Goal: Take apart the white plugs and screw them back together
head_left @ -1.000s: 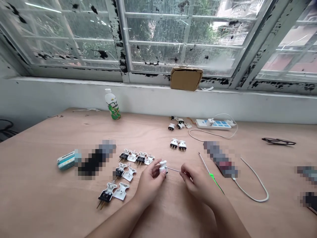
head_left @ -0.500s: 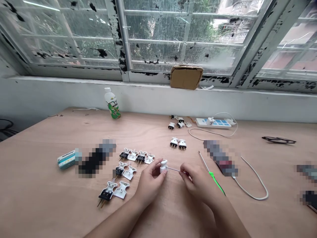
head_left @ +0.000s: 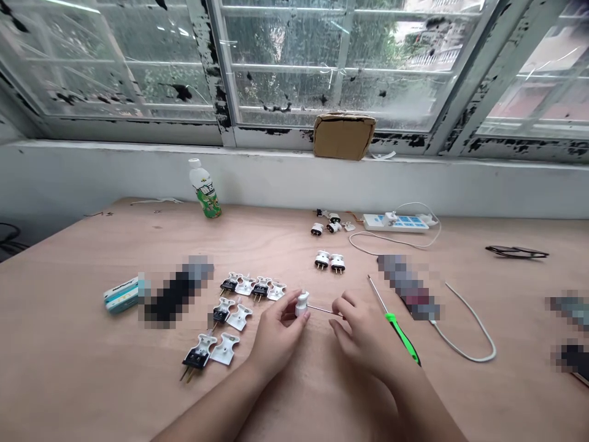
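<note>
Between its thumb and fingers, my left hand (head_left: 278, 328) grips a white electrical plug (head_left: 302, 303). From the right, the thin metal shaft of a screwdriver (head_left: 319, 309) meets the plug's side. My right hand (head_left: 363, 331) is closed around the screwdriver's other end, the handle hidden by the fingers and the thumb slightly apart. To the left lie opened plugs: a black pronged half (head_left: 197, 357) in white casing and a loose white cover (head_left: 225, 348) are nearest, with several similar sets behind. Right of my right hand rests a second screwdriver with a green handle (head_left: 402, 337).
Two white plugs (head_left: 330, 261) sit ahead, with several more behind. At the back is a power strip (head_left: 396, 223) with a white cable. A bottle (head_left: 205, 190), a small box (head_left: 122, 296), glasses (head_left: 517, 252) and blurred objects lie around the wooden table (head_left: 92, 368).
The fingers of my right hand have shifted and loosened a little around the screwdriver. My left hand keeps the plug in place. The view has tilted slightly.
</note>
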